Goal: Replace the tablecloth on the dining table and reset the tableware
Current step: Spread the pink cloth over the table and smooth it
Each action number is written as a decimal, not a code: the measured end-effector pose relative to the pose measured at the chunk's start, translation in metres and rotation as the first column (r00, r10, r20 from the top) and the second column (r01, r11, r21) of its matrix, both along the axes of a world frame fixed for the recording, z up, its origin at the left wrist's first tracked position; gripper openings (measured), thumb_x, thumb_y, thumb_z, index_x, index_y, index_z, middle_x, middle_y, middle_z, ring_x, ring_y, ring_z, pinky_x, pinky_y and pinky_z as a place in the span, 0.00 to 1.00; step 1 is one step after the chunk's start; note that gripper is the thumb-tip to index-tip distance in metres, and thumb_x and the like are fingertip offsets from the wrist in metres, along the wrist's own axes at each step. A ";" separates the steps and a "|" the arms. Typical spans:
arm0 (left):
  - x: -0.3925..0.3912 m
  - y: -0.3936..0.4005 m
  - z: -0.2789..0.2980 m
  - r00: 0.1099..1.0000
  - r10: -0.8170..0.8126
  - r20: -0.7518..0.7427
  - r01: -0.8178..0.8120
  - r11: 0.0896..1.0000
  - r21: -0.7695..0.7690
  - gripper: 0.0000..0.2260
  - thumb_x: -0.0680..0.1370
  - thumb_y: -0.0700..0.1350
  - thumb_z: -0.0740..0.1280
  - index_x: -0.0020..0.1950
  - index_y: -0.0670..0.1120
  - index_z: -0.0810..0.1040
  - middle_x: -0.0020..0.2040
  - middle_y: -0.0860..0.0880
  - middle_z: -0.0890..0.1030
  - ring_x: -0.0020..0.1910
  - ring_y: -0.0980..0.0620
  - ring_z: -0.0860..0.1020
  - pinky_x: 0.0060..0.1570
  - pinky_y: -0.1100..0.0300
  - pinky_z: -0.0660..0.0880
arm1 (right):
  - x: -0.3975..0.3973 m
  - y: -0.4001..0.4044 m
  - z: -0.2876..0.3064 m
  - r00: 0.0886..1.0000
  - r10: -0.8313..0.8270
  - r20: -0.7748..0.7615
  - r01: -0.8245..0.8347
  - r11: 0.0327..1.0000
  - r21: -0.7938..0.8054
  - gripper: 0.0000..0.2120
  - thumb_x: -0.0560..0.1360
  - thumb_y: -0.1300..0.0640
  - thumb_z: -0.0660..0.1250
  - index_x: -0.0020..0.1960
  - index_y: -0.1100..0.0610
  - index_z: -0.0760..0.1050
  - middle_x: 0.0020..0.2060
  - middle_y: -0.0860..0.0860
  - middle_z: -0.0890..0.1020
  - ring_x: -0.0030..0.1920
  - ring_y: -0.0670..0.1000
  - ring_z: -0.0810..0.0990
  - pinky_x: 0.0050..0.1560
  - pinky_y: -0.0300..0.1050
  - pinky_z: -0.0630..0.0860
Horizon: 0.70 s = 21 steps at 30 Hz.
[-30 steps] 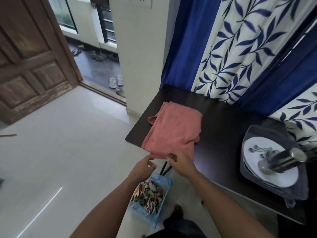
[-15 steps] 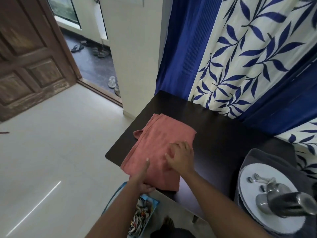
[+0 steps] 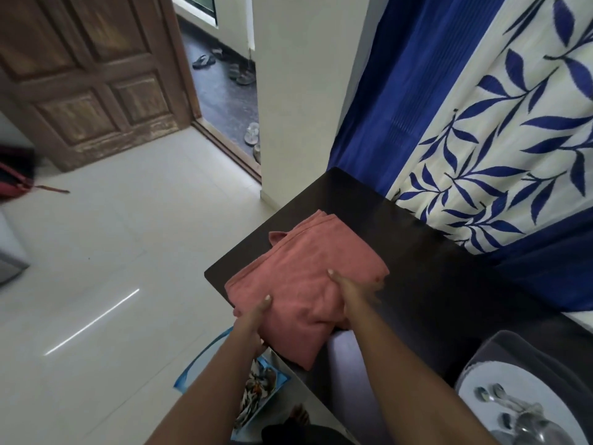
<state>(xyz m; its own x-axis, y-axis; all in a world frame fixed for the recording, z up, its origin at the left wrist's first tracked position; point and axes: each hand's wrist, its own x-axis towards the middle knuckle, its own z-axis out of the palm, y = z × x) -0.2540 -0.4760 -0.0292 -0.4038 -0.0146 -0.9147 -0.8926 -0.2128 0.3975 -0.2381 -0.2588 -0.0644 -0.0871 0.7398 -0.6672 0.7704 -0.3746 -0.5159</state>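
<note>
Tablecloth [image 3: 308,284], salmon-pink and folded into a thick bundle, lies on the near left corner of the dark bench [image 3: 417,268], with its lower edge hanging past the bench's rim toward you. Both of your hands are on it. Your left hand [image 3: 253,322] grips the cloth's near left edge, thumb on top and the fingers tucked underneath out of sight. Your right hand [image 3: 348,285] presses into the middle of the bundle, its fingers partly buried in a fold, so you cannot tell for certain whether they pinch the fabric or only push on it. At the far right of the bench, low in the view, a white plate [image 3: 475,380] carries several metal spoons [image 3: 491,393] and a steel tumbler [image 3: 529,428] lying on its side, all resting on a grey mat [image 3: 500,345]. Behind the bench hangs a curtain [image 3: 481,123] of solid blue and white panels printed with blue leaves. On the pale tiled floor below your arms stands a blue bag [image 3: 199,367] of patterned items. A wooden door [image 3: 90,75] stands open at upper left, with sandals [image 3: 252,133] outside.
</note>
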 end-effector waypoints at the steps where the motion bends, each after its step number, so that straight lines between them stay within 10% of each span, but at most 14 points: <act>1: 0.002 -0.001 0.000 1.000 0.006 0.002 -0.006 1.000 -0.008 0.42 0.68 0.51 0.81 0.75 0.48 0.62 0.71 0.42 0.72 0.66 0.39 0.74 0.61 0.41 0.74 | 0.000 0.003 -0.006 1.000 -0.011 0.006 0.011 1.000 -0.022 0.80 0.36 0.32 0.82 0.79 0.47 0.45 0.76 0.61 0.58 0.72 0.69 0.65 0.63 0.75 0.69; 10: -0.004 0.003 -0.005 0.992 0.016 -0.123 -0.010 0.999 0.053 0.57 0.53 0.54 0.87 0.75 0.43 0.62 0.66 0.41 0.76 0.59 0.40 0.78 0.59 0.37 0.76 | 0.017 0.009 -0.017 0.976 -0.108 -0.191 0.083 0.988 -0.130 0.65 0.45 0.51 0.89 0.74 0.60 0.59 0.70 0.60 0.72 0.63 0.62 0.77 0.60 0.65 0.78; 13: -0.008 -0.005 0.001 0.987 -0.124 -0.105 0.139 0.980 0.145 0.40 0.62 0.53 0.83 0.69 0.42 0.70 0.59 0.41 0.80 0.55 0.41 0.80 0.58 0.42 0.78 | 0.033 0.017 -0.073 0.929 -0.198 -0.314 0.153 0.975 -0.162 0.66 0.29 0.43 0.85 0.66 0.59 0.73 0.58 0.54 0.81 0.51 0.57 0.83 0.53 0.59 0.83; 18: -0.011 -0.019 0.013 0.929 -0.304 -0.211 0.348 0.911 0.222 0.30 0.67 0.49 0.81 0.64 0.42 0.75 0.55 0.42 0.84 0.54 0.41 0.82 0.53 0.46 0.79 | 0.066 -0.036 0.026 0.804 -0.400 -0.441 0.303 0.913 -0.274 0.37 0.55 0.59 0.85 0.62 0.60 0.76 0.49 0.53 0.81 0.47 0.55 0.82 0.53 0.58 0.82; 21: -0.011 -0.025 0.031 0.863 -0.401 -0.307 0.476 0.848 0.232 0.27 0.67 0.49 0.80 0.63 0.44 0.76 0.53 0.43 0.85 0.54 0.42 0.83 0.49 0.47 0.80 | 0.092 -0.050 0.045 0.720 -0.466 -0.514 0.344 0.883 -0.319 0.44 0.51 0.56 0.86 0.66 0.59 0.75 0.55 0.54 0.82 0.51 0.57 0.83 0.52 0.61 0.82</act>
<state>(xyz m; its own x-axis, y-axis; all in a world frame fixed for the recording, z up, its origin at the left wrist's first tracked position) -0.2652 -0.5011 0.0016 -0.5088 0.4660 -0.7239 -0.8053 0.0397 0.5915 -0.1456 -0.3089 -0.0198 -0.2107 0.6589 -0.7222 0.1150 -0.7169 -0.6876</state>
